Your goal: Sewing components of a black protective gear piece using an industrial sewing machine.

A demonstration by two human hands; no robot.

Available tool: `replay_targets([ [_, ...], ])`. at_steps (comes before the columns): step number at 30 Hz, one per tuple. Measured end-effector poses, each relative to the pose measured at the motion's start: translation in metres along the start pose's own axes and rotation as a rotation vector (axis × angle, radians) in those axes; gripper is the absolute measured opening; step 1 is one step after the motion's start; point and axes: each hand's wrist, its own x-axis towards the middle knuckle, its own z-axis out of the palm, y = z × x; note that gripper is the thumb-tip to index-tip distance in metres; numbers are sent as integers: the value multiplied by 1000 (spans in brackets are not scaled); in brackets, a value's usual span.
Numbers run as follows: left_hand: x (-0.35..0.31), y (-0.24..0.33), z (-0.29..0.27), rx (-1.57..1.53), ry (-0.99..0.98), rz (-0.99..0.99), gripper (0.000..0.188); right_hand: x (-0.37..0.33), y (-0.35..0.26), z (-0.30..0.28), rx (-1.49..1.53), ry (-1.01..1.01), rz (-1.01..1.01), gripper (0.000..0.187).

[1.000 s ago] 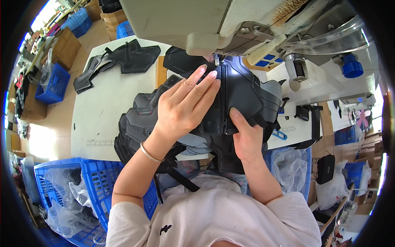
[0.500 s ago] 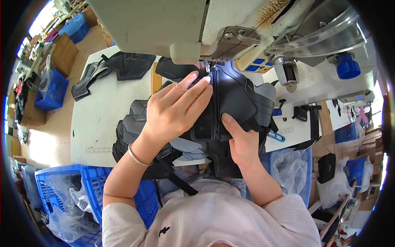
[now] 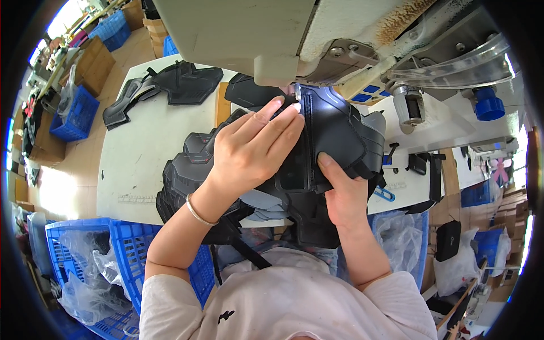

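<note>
A black moulded panel (image 3: 340, 133) with a zipper (image 3: 309, 141) running lengthwise lies under the head of a sewing machine (image 3: 238, 34), its far end at the lit needle area. My left hand (image 3: 246, 153) rests on the panel's left part, fingers stretched out flat, the tips close to the needle. At the near right, my right hand (image 3: 347, 198) grips the panel's edge, thumb on top and the other fingers hidden underneath. Grey and black shaped pieces (image 3: 192, 164) are piled by my left wrist. Whether the needle is in the material is too small to tell.
More black pieces (image 3: 187, 85) lie at the far left of the white table (image 3: 133, 164). A blue clip-like tool (image 3: 385, 194) is right of the panel. Blue crates with clear plastic bags stand at the left (image 3: 127, 255) and right (image 3: 422, 249) of my body.
The whole view has shifted a little, so machine, panel and hands appear slightly farther right. Both hands keep nearly the same place on the panel.
</note>
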Motion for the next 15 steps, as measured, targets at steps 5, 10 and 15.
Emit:
replay_targets([
  [5, -2, 0, 4, -1, 37, -21, 27, 8, -2, -4, 11, -45, -3, 34],
  [10, -4, 1, 8, -26, 37, -37, 26, 10, -3, -4, 31, -13, 13, 31],
  [15, -14, 5, 3, -124, 71, 17, 27, 12, -2, -10, -7, 28, 96, 28],
])
